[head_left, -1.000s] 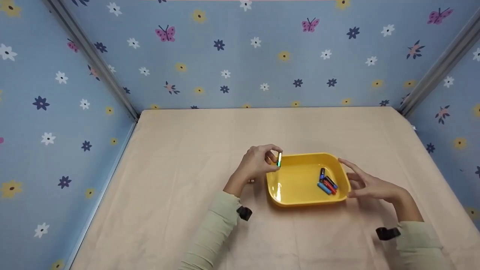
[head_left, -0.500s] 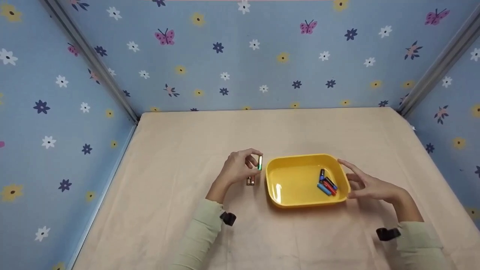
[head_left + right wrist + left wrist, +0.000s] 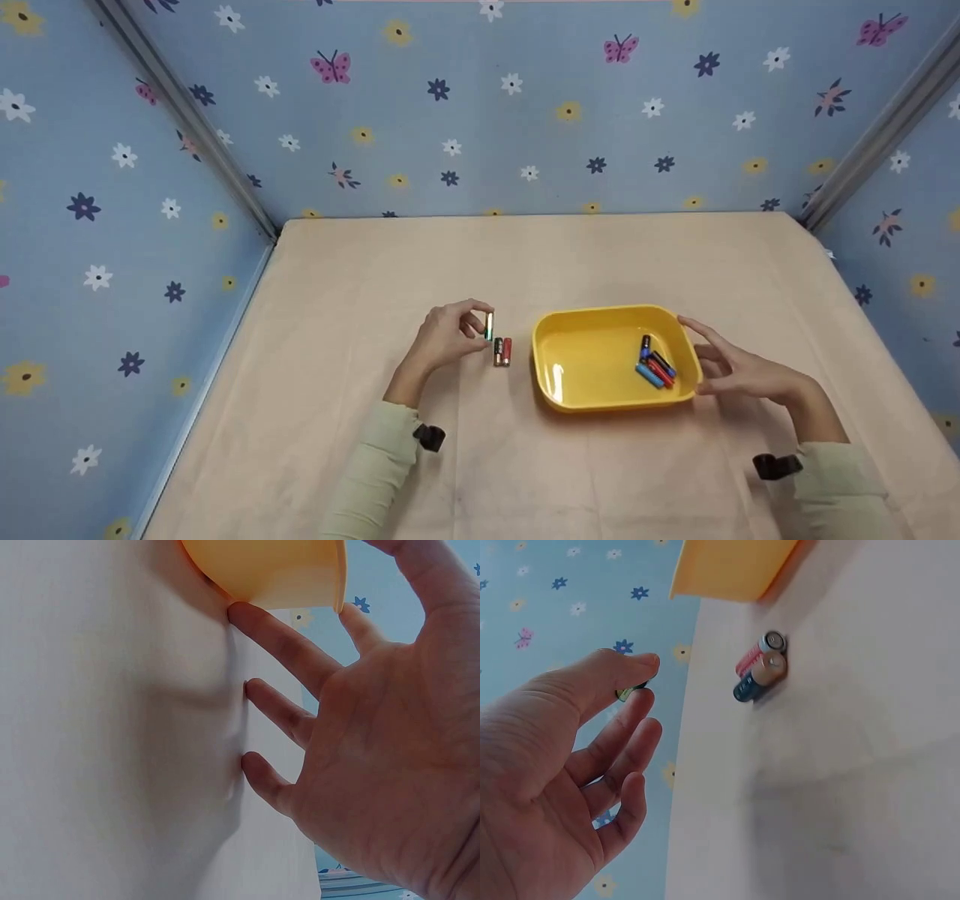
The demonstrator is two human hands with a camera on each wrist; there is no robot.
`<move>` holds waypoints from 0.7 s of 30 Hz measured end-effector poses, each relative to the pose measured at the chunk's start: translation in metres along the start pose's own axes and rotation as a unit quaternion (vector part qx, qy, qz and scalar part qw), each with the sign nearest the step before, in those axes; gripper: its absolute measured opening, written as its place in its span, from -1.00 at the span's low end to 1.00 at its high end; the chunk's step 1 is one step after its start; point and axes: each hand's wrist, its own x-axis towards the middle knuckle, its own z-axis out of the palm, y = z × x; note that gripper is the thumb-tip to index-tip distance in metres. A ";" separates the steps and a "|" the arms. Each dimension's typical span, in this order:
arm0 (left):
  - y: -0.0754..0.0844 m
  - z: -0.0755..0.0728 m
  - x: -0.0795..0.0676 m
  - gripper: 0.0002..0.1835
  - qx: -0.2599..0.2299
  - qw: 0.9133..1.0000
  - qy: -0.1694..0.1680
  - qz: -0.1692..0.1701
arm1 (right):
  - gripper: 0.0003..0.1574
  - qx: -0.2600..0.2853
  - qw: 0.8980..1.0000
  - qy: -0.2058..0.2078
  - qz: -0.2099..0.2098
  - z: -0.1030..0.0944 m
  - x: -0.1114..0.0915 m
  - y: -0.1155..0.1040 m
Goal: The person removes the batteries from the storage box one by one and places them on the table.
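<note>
My left hand (image 3: 448, 337) pinches a shiny battery (image 3: 489, 326) between thumb and fingertip, held upright in the head view. Only a sliver of that battery (image 3: 625, 693) shows in the left wrist view. Just beside it, a dark battery (image 3: 498, 352) and a red battery (image 3: 507, 351) lie side by side on the table. To their right stands a yellow tray (image 3: 592, 409). Several batteries, among them a light blue battery (image 3: 649, 376), lie in its right end. My right hand (image 3: 750, 373) touches the tray's right side with spread fingers (image 3: 281, 641).
A pale cloth covers the table (image 3: 375, 270). Blue flowered walls (image 3: 480, 112) rise behind it and on both sides, with grey posts (image 3: 187, 120) at the corners. Each wrist wears a small black camera (image 3: 430, 437).
My left hand has moved left from the tray's left rim, carrying the battery to beside the two on the table, which now show fully. The right hand and the tray stay put.
</note>
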 end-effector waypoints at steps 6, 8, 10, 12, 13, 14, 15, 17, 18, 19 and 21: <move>-0.019 0.009 -0.002 -0.47 -0.019 1.000 -0.008 -0.021 | 0.51 0.003 1.000 0.003 0.002 -0.002 -0.001 0.000; -0.025 0.014 -0.004 -0.47 -0.020 0.999 -0.012 -0.030 | 0.51 0.003 1.000 0.002 0.003 -0.002 0.000 0.000; -0.032 0.019 -0.005 -0.48 -0.020 0.999 -0.017 -0.032 | 0.51 0.004 1.000 0.002 0.001 -0.001 0.000 0.000; -0.037 0.023 -0.006 -0.48 -0.018 0.999 -0.022 -0.031 | 0.51 0.004 1.000 0.002 0.001 -0.001 0.000 0.000; -0.040 0.024 -0.006 -0.48 -0.017 0.999 -0.025 -0.028 | 0.51 0.004 1.000 0.002 0.001 -0.001 0.000 0.000; -0.046 0.027 -0.005 -0.49 -0.011 0.999 -0.026 -0.022 | 0.51 0.004 1.000 0.002 0.002 -0.001 -0.001 0.000; -0.053 0.031 -0.003 -0.49 -0.008 1.000 -0.025 -0.016 | 0.51 0.005 1.000 0.001 -0.001 0.000 -0.001 0.000; -0.066 0.038 0.001 -0.48 0.002 1.000 -0.021 -0.007 | 0.51 0.006 1.000 0.000 -0.003 0.000 -0.001 0.000; -0.073 0.042 0.003 -0.48 0.010 1.000 -0.020 -0.002 | 0.51 0.007 1.000 0.000 -0.004 0.000 -0.001 0.000; -0.077 0.044 0.004 -0.47 0.012 1.000 -0.020 0.002 | 0.52 0.008 1.000 0.000 -0.004 0.000 -0.001 0.000; -0.077 0.045 0.004 -0.46 0.020 1.000 -0.019 0.008 | 0.52 0.008 1.000 -0.001 -0.005 -0.001 -0.002 0.000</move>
